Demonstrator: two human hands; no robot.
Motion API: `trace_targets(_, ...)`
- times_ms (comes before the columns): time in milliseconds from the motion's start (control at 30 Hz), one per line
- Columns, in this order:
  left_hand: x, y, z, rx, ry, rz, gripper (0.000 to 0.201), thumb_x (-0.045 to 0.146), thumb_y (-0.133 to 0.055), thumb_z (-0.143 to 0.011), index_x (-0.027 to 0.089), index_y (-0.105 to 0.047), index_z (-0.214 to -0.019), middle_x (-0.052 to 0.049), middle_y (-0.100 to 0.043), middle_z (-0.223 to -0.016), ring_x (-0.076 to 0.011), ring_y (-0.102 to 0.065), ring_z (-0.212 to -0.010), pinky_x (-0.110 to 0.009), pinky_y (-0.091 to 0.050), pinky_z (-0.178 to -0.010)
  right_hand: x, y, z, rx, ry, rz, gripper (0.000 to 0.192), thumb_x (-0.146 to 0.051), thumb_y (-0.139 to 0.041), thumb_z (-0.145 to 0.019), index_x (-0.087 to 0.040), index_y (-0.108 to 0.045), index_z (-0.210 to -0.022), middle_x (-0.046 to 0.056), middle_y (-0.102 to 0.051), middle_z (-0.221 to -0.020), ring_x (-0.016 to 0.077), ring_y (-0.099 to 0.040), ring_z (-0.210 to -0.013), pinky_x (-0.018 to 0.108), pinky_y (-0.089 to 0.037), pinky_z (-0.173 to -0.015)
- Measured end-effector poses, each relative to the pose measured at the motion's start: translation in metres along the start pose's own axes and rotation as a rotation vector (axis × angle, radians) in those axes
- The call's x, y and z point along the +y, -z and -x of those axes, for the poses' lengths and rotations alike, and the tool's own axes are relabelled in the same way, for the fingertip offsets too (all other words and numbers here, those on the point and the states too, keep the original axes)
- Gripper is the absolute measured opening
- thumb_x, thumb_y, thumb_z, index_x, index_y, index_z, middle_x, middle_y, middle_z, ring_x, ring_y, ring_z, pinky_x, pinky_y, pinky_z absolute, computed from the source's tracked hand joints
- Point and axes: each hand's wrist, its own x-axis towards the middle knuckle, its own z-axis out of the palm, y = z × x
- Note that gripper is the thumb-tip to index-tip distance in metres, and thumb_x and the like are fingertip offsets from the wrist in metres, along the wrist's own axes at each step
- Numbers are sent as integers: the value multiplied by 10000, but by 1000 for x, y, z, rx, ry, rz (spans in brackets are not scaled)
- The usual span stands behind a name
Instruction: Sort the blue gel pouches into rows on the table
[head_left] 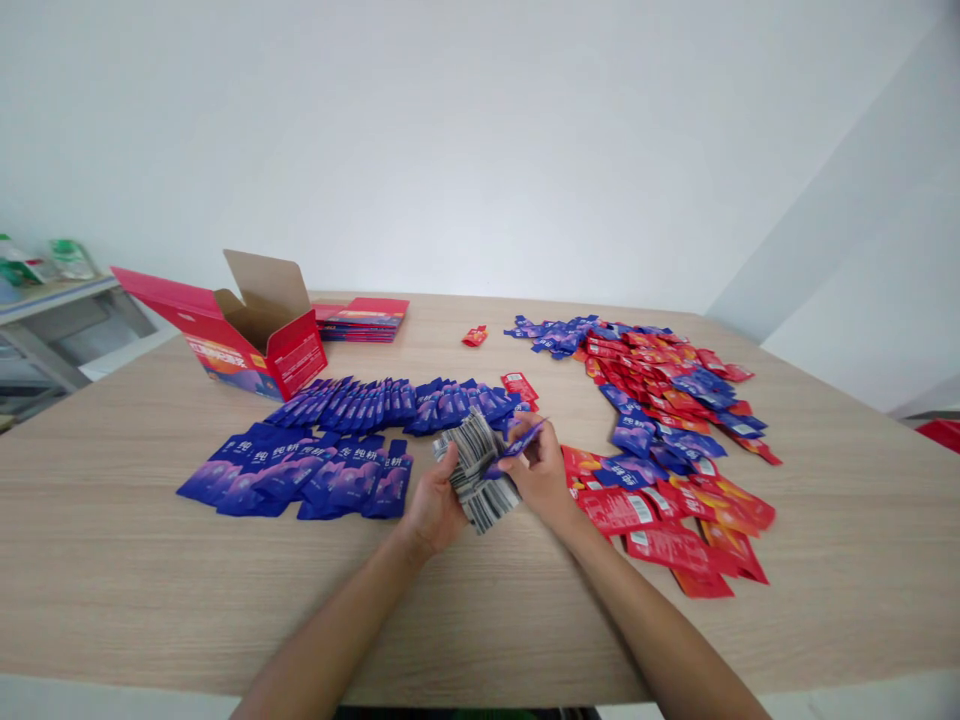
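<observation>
My left hand (435, 510) is closed around a bundle of flat pieces striped in black, grey and white (472, 452), splayed out above the table; their exact kind I cannot make out. Against the bundle's right side, my right hand (547, 480) pinches a blue-purple sachet (525, 436). Just beyond the hands lies a long overlapping row of blue sachets (375, 405). Left of my left hand, larger-looking blue sachets (300, 470) are fanned face up in a nearer row. A red sachet (520, 388) lies behind my right hand.
An open red carton (296, 352) stands at the back left, with a stack of flat red boxes (367, 318) beside it. Mixed red and blue sachets (660, 400) spread across the right side. A lone red sachet (475, 336) lies near the back. The wall (480, 150) rises behind the table.
</observation>
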Motion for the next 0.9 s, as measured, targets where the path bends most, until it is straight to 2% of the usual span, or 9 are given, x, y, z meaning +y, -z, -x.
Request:
trace_targets(100,-5,0,-1,37,-2,-20,427,429,-524,-977,130,-688,-1235,-123,-772,-1071,-296,-699,-1107,-452,-475,-1065,-6,-1,7,65,-34,168,551,-598,-742,-774,-233,-602,-1163,41,-689,-991,232,-631,-896,347,-522,-792)
trace_targets(167,-10,0,1,43,18,-43,429,438,-526,-975,121,-696,-1210,-128,-773,-1061,-294,-699,-1107,-441,-474,-1064,-11,-3,9,72,-77,231,498,-588,-690,-819,-226,-603,-1149,37,-701,-951,232,-638,-856,345,-522,-764)
trace_targets(300,-19,-1,4,35,79,-110,436,458,-528,-974,115,-704,-1178,-124,-777,-1036,-281,-701,-1102,-417,-473,-1064,-22,-7,6,25,-143,429,584,-597,-754,-730,-196,-599,-1125,-2,-674,-769,203,-616,-684,310,-499,-644)
trace_targets(433,-23,0,5,47,79,-132,439,470,-543,-967,117,-701,-1176,-115,-779,-1022,-280,-709,-1079,-427,-487,-1044,-30,-8,2,-63,-193,621,640,-640,-689,-763,-168,-569,-1179,25,-690,-777,240,-657,-705,329,-502,-647)
trace_targets(567,-20,3,1,55,77,-100,416,456,-566,-960,103,-715,-1121,-125,-778,-992,-277,-725,-1026,-415,-514,-1003,-31,-7,2,-169,-165,745,541,-597,-594,-867,-164,-524,-1183,99,-726,-874,303,-712,-819,360,-515,-687)
trace_targets(700,-15,5,-1,55,50,-44,455,504,-547,-955,105,-721,-1089,-128,-775,-975,-281,-732,-993,-414,-545,-957,-26,-5,5,-288,-79,883,402,-504,-460,-980,-153,-497,-1173,159,-737,-939,326,-735,-836,365,-510,-678)
trace_targets(800,-11,2,0,36,27,-19,458,507,-556,-948,106,-724,-1093,-127,-774,-975,-285,-733,-984,-416,-554,-947,-23,-3,6,-328,-30,945,363,-477,-466,-990,-157,-511,-1157,160,-743,-941,335,-741,-843,364,-511,-670)
trace_targets(900,-8,-2,2,33,-18,7,443,486,-561,-951,106,-724,-1108,-121,-776,-959,-282,-731,-993,-418,-543,-970,-21,-2,6,-319,-47,963,433,-497,-517,-970,-147,-507,-1224,149,-748,-940,333,-743,-849,366,-525,-679)
